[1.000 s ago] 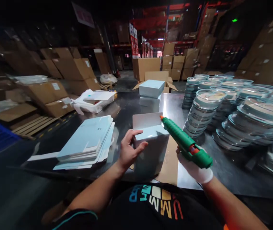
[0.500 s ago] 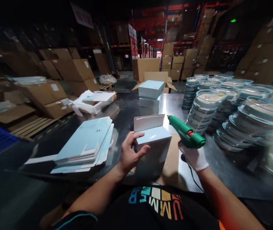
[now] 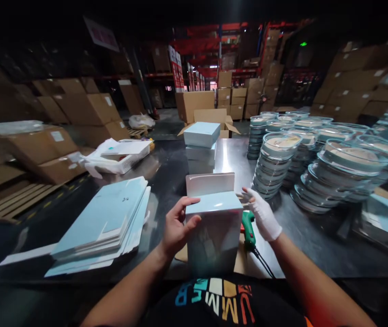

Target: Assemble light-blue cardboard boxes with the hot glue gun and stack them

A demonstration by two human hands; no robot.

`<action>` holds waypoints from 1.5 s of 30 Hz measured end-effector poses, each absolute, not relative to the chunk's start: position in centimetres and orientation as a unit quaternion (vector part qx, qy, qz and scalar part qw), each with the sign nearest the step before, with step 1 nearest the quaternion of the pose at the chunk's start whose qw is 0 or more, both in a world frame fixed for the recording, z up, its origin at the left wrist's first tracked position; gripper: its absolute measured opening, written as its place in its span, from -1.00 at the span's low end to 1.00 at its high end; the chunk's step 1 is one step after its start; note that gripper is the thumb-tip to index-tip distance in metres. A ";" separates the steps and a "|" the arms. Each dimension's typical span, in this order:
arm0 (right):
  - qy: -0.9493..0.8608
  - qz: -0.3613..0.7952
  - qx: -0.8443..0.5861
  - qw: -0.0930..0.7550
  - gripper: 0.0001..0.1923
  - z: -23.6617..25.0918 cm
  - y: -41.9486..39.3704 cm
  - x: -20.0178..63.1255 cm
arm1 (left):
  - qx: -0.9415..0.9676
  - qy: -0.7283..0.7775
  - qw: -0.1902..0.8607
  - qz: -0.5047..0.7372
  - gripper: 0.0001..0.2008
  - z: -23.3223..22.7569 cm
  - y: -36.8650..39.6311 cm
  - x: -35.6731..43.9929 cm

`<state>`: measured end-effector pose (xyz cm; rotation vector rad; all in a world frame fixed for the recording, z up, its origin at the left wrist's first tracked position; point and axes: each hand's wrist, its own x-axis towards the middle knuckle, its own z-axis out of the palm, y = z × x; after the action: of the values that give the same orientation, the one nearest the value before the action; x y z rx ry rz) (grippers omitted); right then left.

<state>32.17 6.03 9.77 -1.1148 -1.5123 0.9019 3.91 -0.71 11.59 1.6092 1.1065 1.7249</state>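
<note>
A light blue cardboard box (image 3: 214,236) stands upright in front of me at the near side of the table, its top flap (image 3: 211,184) raised at the back. My left hand (image 3: 178,223) grips the box's left side, thumb on the near face and fingers along the top edge. On the other side is my right hand (image 3: 264,215), in a white glove, its fingers apart close to the box's upper right corner. Whether those fingertips touch the box I cannot tell. Below that hand a green glue gun (image 3: 249,230) lies on the table, its nozzle hidden.
Flat light blue box blanks (image 3: 101,218) are piled on the left. Stacks of round clear-lidded containers (image 3: 271,165) crowd the right. Finished-looking blue boxes (image 3: 202,134) stand at the back, near a white basket (image 3: 126,159). The gun's cord (image 3: 265,263) runs toward the table's near edge.
My right hand has put the glue gun down on the table and come over to the box's right side. My left hand keeps its grip. The view has turned slightly right.
</note>
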 end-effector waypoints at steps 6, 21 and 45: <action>-0.672 0.459 -0.340 0.472 -0.42 13.5 4.2 28.8 | 0.640 0.360 0.239 0.636 -0.42 10.3 -0.5 4.0; -0.811 0.304 -0.149 0.478 -0.56 13.6 1.1 30.9 | 0.755 0.139 0.194 0.610 -0.70 11.8 0.8 3.1; -0.962 0.175 -0.073 0.198 -0.34 15.1 6.8 28.2 | 0.795 0.483 0.176 0.322 -0.14 12.8 0.7 -1.3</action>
<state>28.21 6.82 15.12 -0.2043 -2.6918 0.4905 -1.33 0.71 12.76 2.2518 1.3683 0.9128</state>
